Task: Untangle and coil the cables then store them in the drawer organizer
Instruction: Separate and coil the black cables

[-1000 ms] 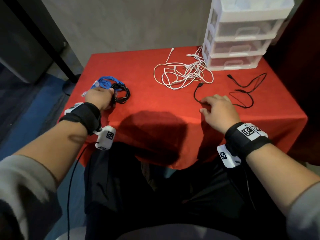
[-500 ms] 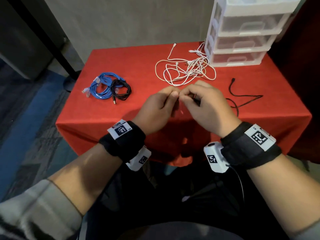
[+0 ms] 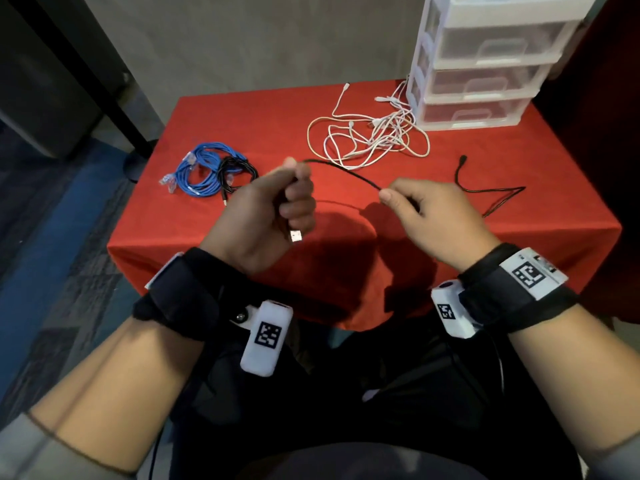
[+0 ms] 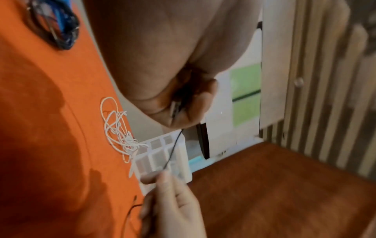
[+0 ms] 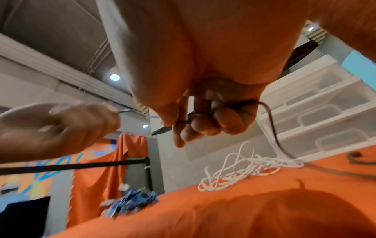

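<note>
Both hands (image 3: 273, 206) hold thin black cable (image 3: 341, 168) taut.

I note the drawer organizer (image 3: 485, 64) is cut off by the head view's top edge. The black cable (image 3: 341, 168) vanishes inside my left hand (image 3: 266, 209). In the right wrist view the blue cable coil (image 5: 134, 201) is blurred.

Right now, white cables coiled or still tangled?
Tangled: the white cables sprawl in loose crossing loops on the red tablecloth, beside the white plastic drawer organizer.
</note>
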Demonstrator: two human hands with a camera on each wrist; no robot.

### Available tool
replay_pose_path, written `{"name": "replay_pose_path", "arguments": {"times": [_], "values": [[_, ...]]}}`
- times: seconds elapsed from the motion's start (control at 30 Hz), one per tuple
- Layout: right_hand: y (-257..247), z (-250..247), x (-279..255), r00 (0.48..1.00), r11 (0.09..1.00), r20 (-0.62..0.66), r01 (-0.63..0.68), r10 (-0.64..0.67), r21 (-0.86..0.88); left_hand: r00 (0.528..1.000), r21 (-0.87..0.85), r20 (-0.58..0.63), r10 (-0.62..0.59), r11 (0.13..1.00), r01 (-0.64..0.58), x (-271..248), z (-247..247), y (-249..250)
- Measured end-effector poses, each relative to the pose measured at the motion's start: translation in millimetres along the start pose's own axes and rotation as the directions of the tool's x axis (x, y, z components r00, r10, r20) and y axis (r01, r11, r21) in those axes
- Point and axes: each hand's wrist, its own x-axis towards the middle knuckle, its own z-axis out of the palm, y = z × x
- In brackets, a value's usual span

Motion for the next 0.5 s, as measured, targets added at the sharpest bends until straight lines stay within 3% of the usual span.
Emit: {"name": "replay_pose_path", "arguments": {"times": [0.07,0.13,0.23,0.3,0.43,0.5], "values": [[-8.7,8.8,-9.1,0.996,0.998,0.079,0.043,-0.039,-0.052,0.996,-0.164,-0.052,0.073,0.983,-0.081,-0.8,-2.0,3.8],[-26.5,15.3,-19.1,0.972,0.986,0.181,0.161,-0.15,-0.048,0.982,-0.147,-0.094,0.164,0.973,-0.176,2.7,-4.2,0.6],[-52.2,12.6,-26.6,0.912,0.957,0.298,0.29,-0.283,0.021,0.947,0.161,-0.189,0.261,0.959,-0.232,9.6,-4.3,-11.5],[-60.9,2.4,-24.3,0.895,0.95,0.32,0.305,-0.311,0.069,0.933,0.42,-0.16,0.323,0.878,-0.232,7.4,-1.8,-22.3],[-65.7,-17.2,-10.8,0.948,0.935,0.129,0.252,-0.29,0.249,0.959,0.788,0.058,0.276,0.577,-0.214,-9.7,3.7,-32.3],[-63.0,-19.2,-4.8,0.976,0.926,0.032,0.195,-0.217,0.323,0.978,0.753,0.052,0.2,0.636,-0.17,-15.8,10.4,-31.7]]}}
